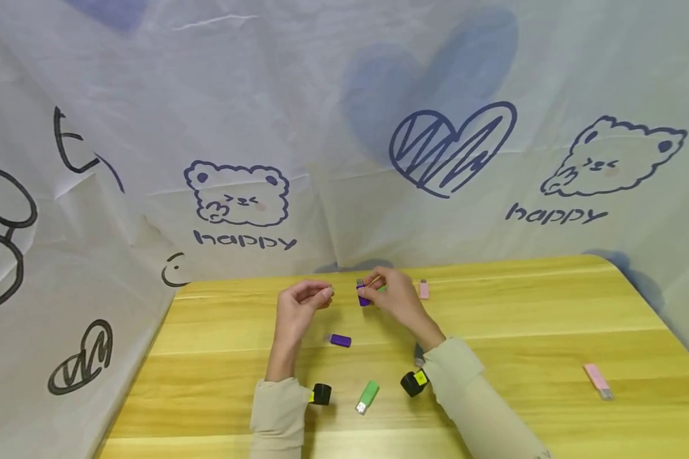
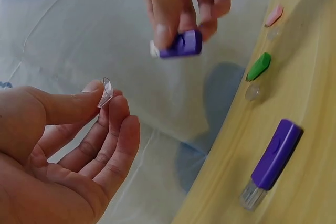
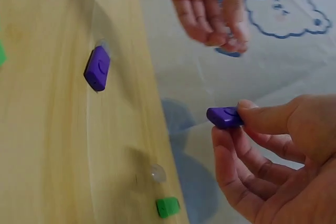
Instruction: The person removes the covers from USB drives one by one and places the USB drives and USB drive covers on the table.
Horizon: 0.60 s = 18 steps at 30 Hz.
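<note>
My left hand [image 1: 300, 312] pinches a small clear plastic cap [image 2: 106, 93] between thumb and index finger, its other fingers loosely bent. To its right, above the far part of the table, my right hand [image 1: 400, 301] holds a purple USB stick [image 3: 223, 117] between thumb and fingers. In the head view that stick's metal plug [image 1: 360, 283] points away from me, bare of any cap. The cap and the held stick are apart. Below and between the hands, a second purple USB stick [image 1: 341, 340] lies on the table, its plug to the left; a clear cover shows over the plug [image 2: 252, 196].
On the wooden table [image 1: 522, 319] lie a green USB stick [image 1: 369, 395] near the front, a pink one [image 1: 597, 380] at right and another pink one [image 1: 423, 289] at the back. A dark stick [image 1: 418, 354] is beside the right sleeve. Printed cloth [image 1: 333, 127] hangs behind.
</note>
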Motion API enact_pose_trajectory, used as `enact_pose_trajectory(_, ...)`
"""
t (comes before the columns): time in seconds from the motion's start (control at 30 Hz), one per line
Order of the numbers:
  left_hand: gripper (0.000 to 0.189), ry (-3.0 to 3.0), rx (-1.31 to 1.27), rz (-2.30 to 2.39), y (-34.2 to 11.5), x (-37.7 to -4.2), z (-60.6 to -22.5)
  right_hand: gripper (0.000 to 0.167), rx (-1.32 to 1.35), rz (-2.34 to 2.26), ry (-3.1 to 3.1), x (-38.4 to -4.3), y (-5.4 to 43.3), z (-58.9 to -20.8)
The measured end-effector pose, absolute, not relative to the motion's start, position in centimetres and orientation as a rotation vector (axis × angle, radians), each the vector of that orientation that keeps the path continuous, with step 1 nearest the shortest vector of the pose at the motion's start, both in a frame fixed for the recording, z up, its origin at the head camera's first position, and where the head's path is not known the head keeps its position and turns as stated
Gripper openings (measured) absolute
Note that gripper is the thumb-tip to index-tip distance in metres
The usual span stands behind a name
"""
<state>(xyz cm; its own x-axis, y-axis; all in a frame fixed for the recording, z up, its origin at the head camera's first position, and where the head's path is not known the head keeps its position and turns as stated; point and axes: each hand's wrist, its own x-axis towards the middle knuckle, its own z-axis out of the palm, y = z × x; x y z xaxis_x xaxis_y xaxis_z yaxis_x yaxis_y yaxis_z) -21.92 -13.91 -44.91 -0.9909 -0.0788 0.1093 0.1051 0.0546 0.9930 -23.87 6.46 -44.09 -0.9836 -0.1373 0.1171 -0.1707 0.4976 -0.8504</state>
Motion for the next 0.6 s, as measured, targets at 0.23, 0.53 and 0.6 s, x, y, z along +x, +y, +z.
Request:
enact_pose_trajectory(0.23,0.014,-2.157,0.002,-2.108,-14.4,-22.1,-45.1,0.015,0.092,1.386,-2.829,-26.9,4.3,-44.5)
enact_pose_trajectory(0.53,0.013,-2.155,0.039,-2.092,-14.8,-22.1,-45.1,0.020,0.068,1.135,-2.955,-28.8,1.9,-45.5)
enact_pose_trajectory(0.6,0.013,-2.165,0.045,-2.090,-14.8,-22.1,-45.3,0.031,0.072,1.089,-2.968,-29.0,1.7,-45.9)
